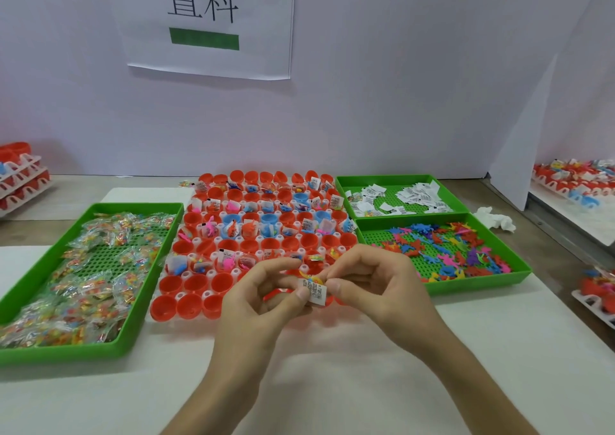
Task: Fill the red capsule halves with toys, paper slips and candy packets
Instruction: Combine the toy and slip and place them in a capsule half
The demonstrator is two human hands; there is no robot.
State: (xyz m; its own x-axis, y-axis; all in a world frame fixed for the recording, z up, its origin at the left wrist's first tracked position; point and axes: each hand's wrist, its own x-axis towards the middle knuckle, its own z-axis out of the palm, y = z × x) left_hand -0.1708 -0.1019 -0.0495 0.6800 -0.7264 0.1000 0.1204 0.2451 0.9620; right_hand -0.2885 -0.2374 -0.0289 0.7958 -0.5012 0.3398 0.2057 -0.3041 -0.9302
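Observation:
A clear rack (181, 296) of red capsule halves (195, 305) lies in the middle of the table; several back rows hold toys, slips and packets, while the front-left halves are bare. My left hand (263, 296) and my right hand (372, 281) meet above the rack's front edge. Together they pinch a white printed paper slip (314, 291) with a yellow toy (311, 276) behind it. The capsule halves under my hands are hidden.
A green tray of candy packets (83, 278) lies at the left. At the right, a green tray of paper slips (396, 196) sits behind a green tray of coloured toys (442, 251). Stacked racks stand at both table sides. A crumpled tissue (496, 220) lies beside the trays.

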